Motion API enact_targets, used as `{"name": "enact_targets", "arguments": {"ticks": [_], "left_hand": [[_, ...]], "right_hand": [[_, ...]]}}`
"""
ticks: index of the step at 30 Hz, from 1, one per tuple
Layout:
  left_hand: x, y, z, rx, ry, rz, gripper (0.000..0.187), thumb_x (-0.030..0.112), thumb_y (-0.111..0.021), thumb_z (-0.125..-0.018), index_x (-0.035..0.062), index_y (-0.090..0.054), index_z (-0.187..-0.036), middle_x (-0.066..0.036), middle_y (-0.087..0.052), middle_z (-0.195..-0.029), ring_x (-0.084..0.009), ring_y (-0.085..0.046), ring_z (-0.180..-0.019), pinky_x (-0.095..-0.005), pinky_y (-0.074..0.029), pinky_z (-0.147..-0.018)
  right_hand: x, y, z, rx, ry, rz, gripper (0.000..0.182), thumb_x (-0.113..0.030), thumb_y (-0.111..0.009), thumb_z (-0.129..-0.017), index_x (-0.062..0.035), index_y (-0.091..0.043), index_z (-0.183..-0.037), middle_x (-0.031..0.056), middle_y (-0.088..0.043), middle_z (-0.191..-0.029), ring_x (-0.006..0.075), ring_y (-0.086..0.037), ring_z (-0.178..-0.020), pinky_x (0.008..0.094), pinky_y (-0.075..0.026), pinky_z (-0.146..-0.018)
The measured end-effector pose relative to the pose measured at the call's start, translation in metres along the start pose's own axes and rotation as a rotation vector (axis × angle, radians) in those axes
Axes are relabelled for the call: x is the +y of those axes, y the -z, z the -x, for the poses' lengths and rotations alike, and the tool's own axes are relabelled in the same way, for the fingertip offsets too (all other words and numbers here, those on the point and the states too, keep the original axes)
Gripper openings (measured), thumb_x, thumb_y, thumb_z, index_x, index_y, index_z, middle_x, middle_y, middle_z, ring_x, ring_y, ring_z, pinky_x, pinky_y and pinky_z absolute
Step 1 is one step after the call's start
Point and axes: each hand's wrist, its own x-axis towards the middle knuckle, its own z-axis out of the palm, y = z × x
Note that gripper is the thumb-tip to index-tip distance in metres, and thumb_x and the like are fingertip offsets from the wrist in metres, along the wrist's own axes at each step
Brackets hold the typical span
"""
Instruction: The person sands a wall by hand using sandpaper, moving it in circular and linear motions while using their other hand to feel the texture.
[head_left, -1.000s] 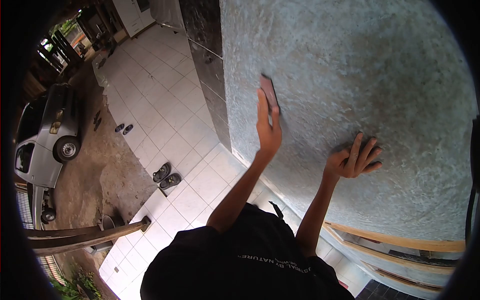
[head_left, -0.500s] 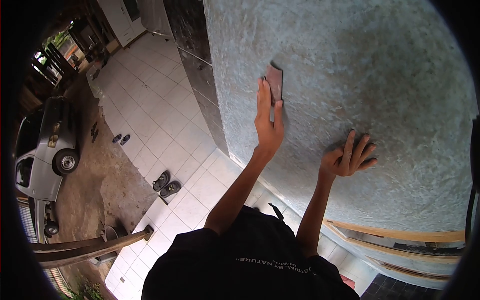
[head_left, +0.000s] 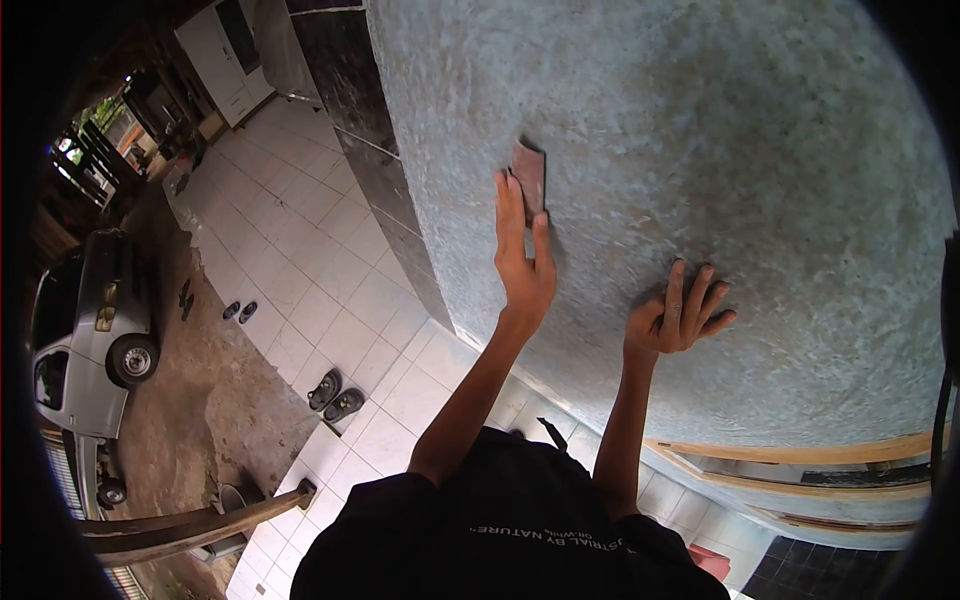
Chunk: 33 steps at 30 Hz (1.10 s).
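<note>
A reddish-brown piece, seemingly sandpaper (head_left: 530,176), lies flat against the blue-grey mottled wall (head_left: 600,110). My left hand (head_left: 524,265) holds it by its lower left side, with the thumb at its bottom end and the fingers stretched upward along its left edge. Lower and to the right, my right hand (head_left: 680,315) rests on the same wall with its fingers spread and nothing in them.
A wood-framed window (head_left: 800,455) is set low in the wall at right. Dark tiles (head_left: 365,130) edge the wall's left side. White floor tiles (head_left: 310,240), sandals (head_left: 335,395), a wooden beam (head_left: 200,525) and a silver car (head_left: 95,340) are at left.
The view has shifted a little. My left hand and the reddish-brown piece sit slightly lower and further left in view. My right hand appears further left, still spread on the wall.
</note>
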Motion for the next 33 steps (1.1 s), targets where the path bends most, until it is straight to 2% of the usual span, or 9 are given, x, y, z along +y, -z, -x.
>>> {"name": "enact_targets", "arguments": {"ticks": [4,12,17,18,24,28,29,31,33], "left_hand": [[-0.008,-0.002,0.044,-0.081,-0.002,-0.028,0.049,0.011,-0.049,-0.097,-0.0094,-0.035,-0.139,-0.030,-0.030,-0.147,-0.0416,-0.029,-0.138,-0.0497,-0.023,-0.112],[0.029,-0.008,-0.027,-0.027,-0.082,0.033,0.046,0.008,-0.049,-0.097,-0.0067,-0.037,-0.140,-0.028,-0.028,-0.148,-0.0419,-0.028,-0.138,-0.0449,-0.027,-0.111],[0.009,-0.009,0.016,-0.107,-0.149,-0.058,0.046,0.006,-0.050,-0.096,-0.0056,-0.038,-0.139,-0.027,-0.028,-0.149,-0.0410,-0.028,-0.138,-0.0448,-0.027,-0.111],[0.014,-0.008,0.012,-0.123,-0.188,-0.137,0.048,0.005,-0.052,-0.095,-0.0054,-0.037,-0.140,-0.027,-0.027,-0.149,-0.0405,-0.029,-0.137,-0.0430,-0.028,-0.111],[0.058,-0.017,-0.048,-0.069,-0.260,-0.039,0.046,0.001,-0.049,-0.095,-0.0028,-0.039,-0.140,-0.027,-0.027,-0.149,-0.0409,-0.028,-0.137,-0.0446,-0.029,-0.111],[0.054,-0.019,-0.036,-0.073,-0.284,-0.042,0.046,0.002,-0.049,-0.095,-0.0013,-0.039,-0.140,-0.027,-0.026,-0.149,-0.0408,-0.027,-0.138,-0.0448,-0.030,-0.110],[0.047,-0.019,-0.022,-0.090,-0.237,-0.031,0.047,0.002,-0.050,-0.095,-0.0012,-0.039,-0.141,-0.027,-0.026,-0.149,-0.0407,-0.027,-0.138,-0.0444,-0.031,-0.110],[0.048,-0.021,-0.020,-0.111,-0.196,-0.016,0.047,0.001,-0.050,-0.095,-0.0011,-0.039,-0.141,-0.027,-0.026,-0.149,-0.0406,-0.026,-0.138,-0.0441,-0.031,-0.110],[0.052,-0.024,-0.026,-0.068,-0.195,-0.025,0.048,0.001,-0.050,-0.095,-0.0009,-0.038,-0.141,-0.027,-0.026,-0.149,-0.0408,-0.026,-0.138,-0.0439,-0.031,-0.110]], "right_hand": [[0.000,0.000,0.001,-0.003,0.007,0.005,0.043,-0.008,-0.042,-0.081,-0.0173,-0.070,-0.113,0.0062,-0.055,-0.135,0.0260,-0.031,-0.140,0.0528,-0.003,-0.117],[-0.001,0.000,0.003,-0.007,-0.010,-0.002,0.044,-0.007,-0.042,-0.082,-0.0193,-0.069,-0.114,0.0051,-0.055,-0.136,0.0246,-0.031,-0.141,0.0519,-0.003,-0.117],[0.000,-0.001,0.003,0.012,-0.013,-0.008,0.043,-0.007,-0.042,-0.081,-0.0196,-0.069,-0.113,0.0052,-0.055,-0.135,0.0243,-0.031,-0.140,0.0518,-0.003,-0.117],[0.000,-0.001,0.003,0.009,-0.008,-0.005,0.043,-0.007,-0.043,-0.081,-0.0196,-0.069,-0.113,0.0053,-0.055,-0.135,0.0243,-0.032,-0.140,0.0518,-0.003,-0.117],[-0.002,-0.001,0.002,0.004,-0.021,-0.009,0.044,-0.007,-0.043,-0.080,-0.0197,-0.069,-0.113,0.0055,-0.056,-0.134,0.0240,-0.033,-0.140,0.0519,-0.004,-0.117],[-0.002,0.000,0.002,0.007,-0.022,-0.008,0.043,-0.008,-0.043,-0.080,-0.0197,-0.070,-0.112,0.0055,-0.056,-0.134,0.0245,-0.033,-0.140,0.0519,-0.004,-0.117],[-0.002,0.000,0.002,0.015,-0.023,-0.006,0.043,-0.008,-0.043,-0.080,-0.0197,-0.070,-0.112,0.0055,-0.056,-0.134,0.0245,-0.033,-0.140,0.0519,-0.004,-0.117],[-0.001,0.001,0.001,-0.003,0.031,0.014,0.042,-0.010,-0.039,-0.085,-0.0139,-0.069,-0.113,0.0088,-0.054,-0.136,0.0265,-0.031,-0.141,0.0522,-0.004,-0.117],[-0.003,-0.002,0.001,0.014,0.003,0.006,0.042,-0.010,-0.040,-0.084,-0.0172,-0.070,-0.112,0.0070,-0.056,-0.134,0.0258,-0.033,-0.140,0.0520,-0.004,-0.117]]}}
